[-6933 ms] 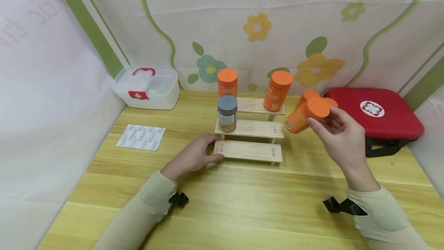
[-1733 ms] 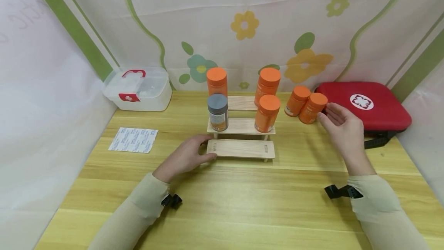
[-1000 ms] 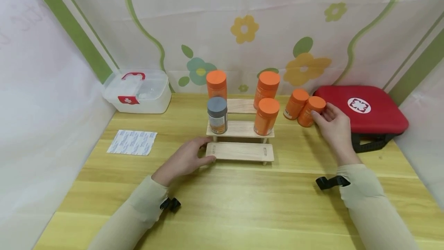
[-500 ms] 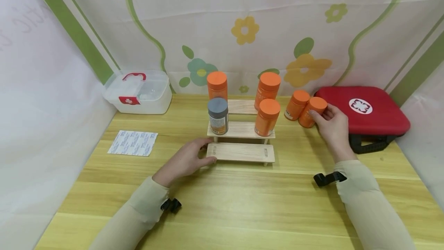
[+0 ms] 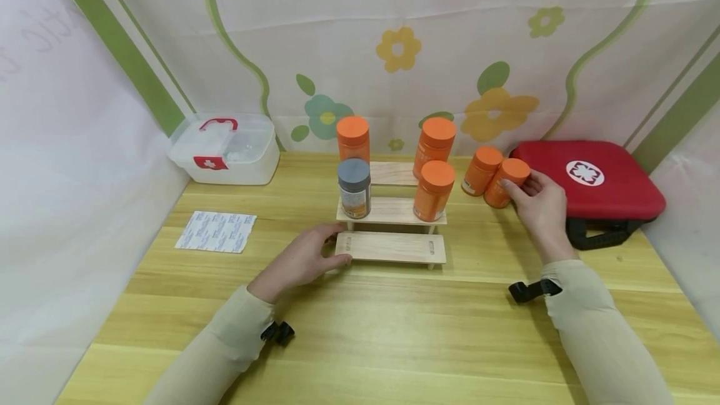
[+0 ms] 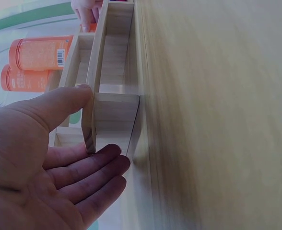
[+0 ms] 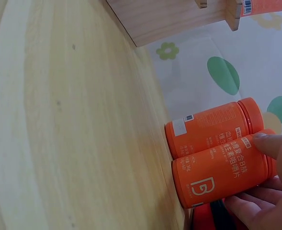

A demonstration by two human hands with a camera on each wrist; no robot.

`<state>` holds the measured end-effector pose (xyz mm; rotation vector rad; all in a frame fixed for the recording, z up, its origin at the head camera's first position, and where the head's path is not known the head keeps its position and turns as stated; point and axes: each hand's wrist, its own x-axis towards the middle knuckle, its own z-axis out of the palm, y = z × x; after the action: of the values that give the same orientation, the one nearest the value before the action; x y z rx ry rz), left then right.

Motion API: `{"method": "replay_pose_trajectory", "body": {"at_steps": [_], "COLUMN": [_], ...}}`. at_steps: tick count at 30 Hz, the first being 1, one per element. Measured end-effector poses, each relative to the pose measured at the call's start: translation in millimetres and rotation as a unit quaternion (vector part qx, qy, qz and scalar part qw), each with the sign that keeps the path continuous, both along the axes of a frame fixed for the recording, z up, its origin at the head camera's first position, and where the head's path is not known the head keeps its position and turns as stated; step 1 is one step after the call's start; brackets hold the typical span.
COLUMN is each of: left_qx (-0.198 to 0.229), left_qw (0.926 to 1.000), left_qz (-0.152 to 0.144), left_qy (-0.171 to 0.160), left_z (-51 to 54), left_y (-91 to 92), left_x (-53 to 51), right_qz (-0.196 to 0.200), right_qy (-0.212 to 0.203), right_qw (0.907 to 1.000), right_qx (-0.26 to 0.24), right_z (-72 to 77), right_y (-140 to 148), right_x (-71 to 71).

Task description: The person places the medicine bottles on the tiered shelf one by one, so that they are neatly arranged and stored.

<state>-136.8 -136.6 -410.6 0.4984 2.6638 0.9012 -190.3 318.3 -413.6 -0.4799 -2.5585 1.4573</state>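
My left hand [image 5: 298,259] grips the left end of the low front step of a wooden three-step stand [image 5: 394,247]; the left wrist view has the thumb on one face of the board [image 6: 88,117] and fingers beyond its edge. The middle step bears a grey-lidded bottle [image 5: 354,189] at left and an orange bottle [image 5: 433,192] at right. On the top step stand two orange bottles [image 5: 353,136] [image 5: 435,142]. My right hand [image 5: 542,208] holds an upright orange bottle [image 7: 217,172] between thumb and fingers, on the table. Another orange bottle [image 5: 480,170] touches its left side.
A clear box with red handle [image 5: 236,164] stands at the back left, a white printed packet [image 5: 216,232] in front of it. Right of the bottles lies a red case [image 5: 624,189] with a black handle [image 5: 599,240]. A patterned curtain [image 5: 337,36] hangs behind.
An orange bottle that my right hand held in the air earlier stands on the middle step. My right hand has moved to another orange bottle and grips it. My left hand stays at the stand.
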Motion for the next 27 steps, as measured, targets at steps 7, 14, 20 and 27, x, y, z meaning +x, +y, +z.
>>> {"method": "replay_pose_trajectory", "body": {"at_steps": [7,14,20,27], "left_qx": [0.004,0.006,0.007,0.016], "left_qw": [1.0,1.0,0.9999,0.9998], "left_qz": [0.003,0.004,0.005,-0.005], "left_qy": [-0.005,-0.004,-0.006,-0.011], "left_z": [-0.3,0.7,1.0,-0.5], "left_y": [1.7,2.0,0.1,-4.6], "left_x": [-0.3,0.6,0.3,-1.6], "right_qz": [-0.005,0.001,0.003,0.002], "right_qy": [0.008,0.025,0.041,0.033], "right_qw": [0.9998,0.9989,0.9974,0.9977], "right_qx": [0.019,0.04,0.06,0.06], "right_z": [-1.1,-0.2,0.1,1.9], "right_y": [1.6,0.3,0.2,-0.2], "right_x": [3.6,7.8,10.2,11.4]}}
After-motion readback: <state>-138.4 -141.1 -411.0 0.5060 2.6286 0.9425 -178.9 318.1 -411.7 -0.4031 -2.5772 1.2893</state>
